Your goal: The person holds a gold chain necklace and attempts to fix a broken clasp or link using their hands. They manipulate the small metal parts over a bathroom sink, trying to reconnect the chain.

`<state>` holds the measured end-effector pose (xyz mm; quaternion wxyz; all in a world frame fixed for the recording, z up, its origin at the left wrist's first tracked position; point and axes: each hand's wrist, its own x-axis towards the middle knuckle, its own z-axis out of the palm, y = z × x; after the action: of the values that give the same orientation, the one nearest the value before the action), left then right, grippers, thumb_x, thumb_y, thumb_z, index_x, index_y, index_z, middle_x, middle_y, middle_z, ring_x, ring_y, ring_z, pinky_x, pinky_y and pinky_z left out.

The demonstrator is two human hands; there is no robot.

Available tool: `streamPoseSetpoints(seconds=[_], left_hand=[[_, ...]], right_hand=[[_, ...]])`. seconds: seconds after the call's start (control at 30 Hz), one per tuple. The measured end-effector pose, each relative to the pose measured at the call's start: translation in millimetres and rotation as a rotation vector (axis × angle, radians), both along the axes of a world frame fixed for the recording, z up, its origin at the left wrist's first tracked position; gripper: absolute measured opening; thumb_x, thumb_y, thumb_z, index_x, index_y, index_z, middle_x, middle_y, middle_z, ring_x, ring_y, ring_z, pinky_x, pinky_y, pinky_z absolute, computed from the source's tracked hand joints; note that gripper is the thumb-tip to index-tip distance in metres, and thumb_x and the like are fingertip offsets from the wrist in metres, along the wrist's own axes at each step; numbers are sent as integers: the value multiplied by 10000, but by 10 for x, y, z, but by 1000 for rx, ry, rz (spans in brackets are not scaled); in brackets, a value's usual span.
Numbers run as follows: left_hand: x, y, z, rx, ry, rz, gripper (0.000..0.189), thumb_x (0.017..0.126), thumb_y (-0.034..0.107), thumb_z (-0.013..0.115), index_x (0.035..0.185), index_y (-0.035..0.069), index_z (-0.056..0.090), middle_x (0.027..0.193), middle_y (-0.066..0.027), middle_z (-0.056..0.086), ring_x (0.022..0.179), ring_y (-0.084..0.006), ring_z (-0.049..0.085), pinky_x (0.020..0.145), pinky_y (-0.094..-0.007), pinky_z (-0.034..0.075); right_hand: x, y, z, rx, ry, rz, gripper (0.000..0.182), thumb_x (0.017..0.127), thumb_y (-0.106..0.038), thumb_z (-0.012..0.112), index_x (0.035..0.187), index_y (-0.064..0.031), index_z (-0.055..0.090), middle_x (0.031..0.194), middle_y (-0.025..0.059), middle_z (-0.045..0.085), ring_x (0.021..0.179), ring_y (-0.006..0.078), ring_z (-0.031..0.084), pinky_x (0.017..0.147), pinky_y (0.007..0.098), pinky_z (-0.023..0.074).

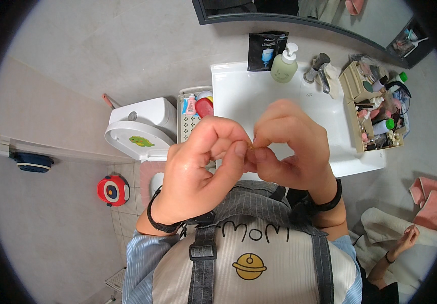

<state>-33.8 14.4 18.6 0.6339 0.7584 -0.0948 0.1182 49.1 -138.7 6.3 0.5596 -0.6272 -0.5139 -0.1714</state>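
My left hand (203, 167) and my right hand (298, 146) meet fingertip to fingertip above the front of a white washbasin (237, 87). Between the pinched thumbs and forefingers is a tiny, thin, yellowish thing (251, 146); the fingers cover most of it, and I cannot tell what it is. A wet sheen shows on the back of the left thumb's base. Both wrists wear dark bands. Below the hands is a striped apron or carrier front (256, 228) with grey straps and a printed bell.
Behind the basin stand a green pump bottle (284, 68), a black pouch (260, 53) and a chrome faucet (319, 72). A cream cosmetics organizer (359, 125) is at right. Left are a plastic shelf (190, 125) and a toilet (138, 138). Another person's hand (404, 241) shows lower right, near towels (431, 201).
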Motion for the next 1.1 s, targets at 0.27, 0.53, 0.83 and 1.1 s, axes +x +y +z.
streamPoseSetpoints(seconds=[0.27,0.53,0.83,1.1], left_hand=[[-17,-36,25,-71,59,-19,138,869,-29,523,994,18,489,764,-63,664,730,-127,669,624,-216,501],[114,56,-47,258,-360,74,225,724,-101,638,908,16,583,656,4,511,478,-65,420,475,-215,361],[34,-6,16,344,-286,184,188,661,-99,661,793,23,606,693,-17,554,523,-64,469,449,-206,374],[26,-23,-4,321,-340,200,218,625,-122,652,771,30,598,694,-14,560,527,-50,476,459,-197,371]], right_hand=[[31,-45,-38,14,298,208,163,684,35,626,812,-31,550,724,67,545,641,181,541,578,257,431],[29,-61,-26,-47,156,59,206,650,31,638,816,-62,559,729,35,550,682,202,553,689,304,424],[4,-51,25,-144,-127,-119,246,601,-4,675,809,-76,564,742,42,559,699,236,552,723,336,421],[-8,-67,41,-151,-33,-30,227,615,17,653,797,-80,558,724,33,557,674,214,552,734,326,416]])
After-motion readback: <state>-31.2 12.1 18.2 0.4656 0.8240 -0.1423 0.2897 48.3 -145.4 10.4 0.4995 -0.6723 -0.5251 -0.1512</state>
